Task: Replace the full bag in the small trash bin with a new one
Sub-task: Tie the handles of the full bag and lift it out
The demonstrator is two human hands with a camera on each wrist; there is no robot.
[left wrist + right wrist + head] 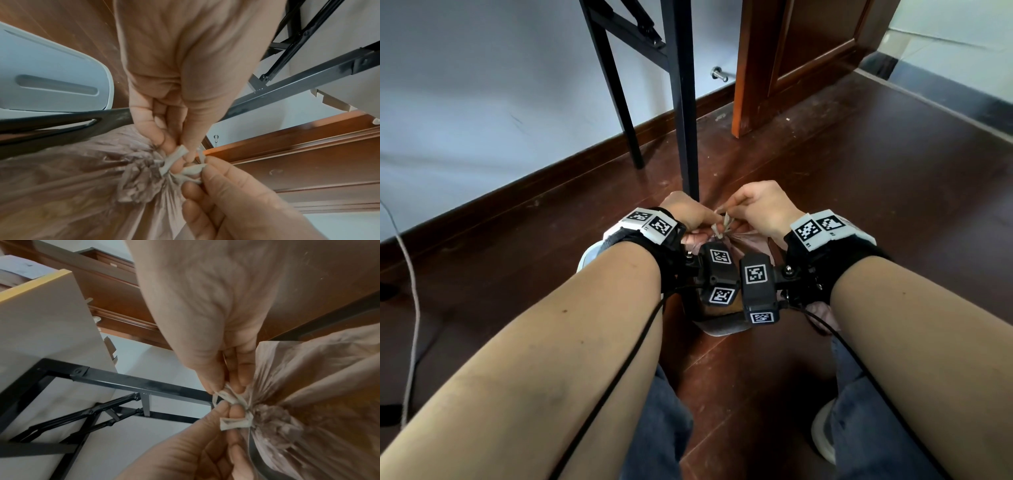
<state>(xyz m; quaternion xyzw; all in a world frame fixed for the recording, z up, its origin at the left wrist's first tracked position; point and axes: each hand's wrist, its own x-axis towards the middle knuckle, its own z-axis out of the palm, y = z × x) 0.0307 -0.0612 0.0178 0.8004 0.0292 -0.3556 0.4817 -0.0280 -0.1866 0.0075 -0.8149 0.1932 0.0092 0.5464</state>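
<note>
Hands, two of them, are meeting over one pinkish trash bag (86, 186) whose mouth is gathered into a crumpled bunch. You are pinching one pale drawstring strip (174, 158) with your left hand (164, 91), thumb and fingertips closed tight on it; your right hand (205, 308) is pinching the other strip (234, 425) the same way, fingers curled, so each grip is closed on a piece of the tie. The two strips are crossing just beside the bunched neck of the bag.

The head view is showing your two forearms, both wrist cameras and your knees on the dark wooden floor (859, 192), but the cameras are covering most of the bag there. The left wrist view alone is showing the one small white bin (51, 78), lying just beside the bag, with a dark band crossing between them. The right wrist view is showing the underside of the counter (51, 324).

One black counter leg (685, 102) is standing right behind your hands, a brown door (791, 61) is further back, and a cord is trailing on the floor at the left.
</note>
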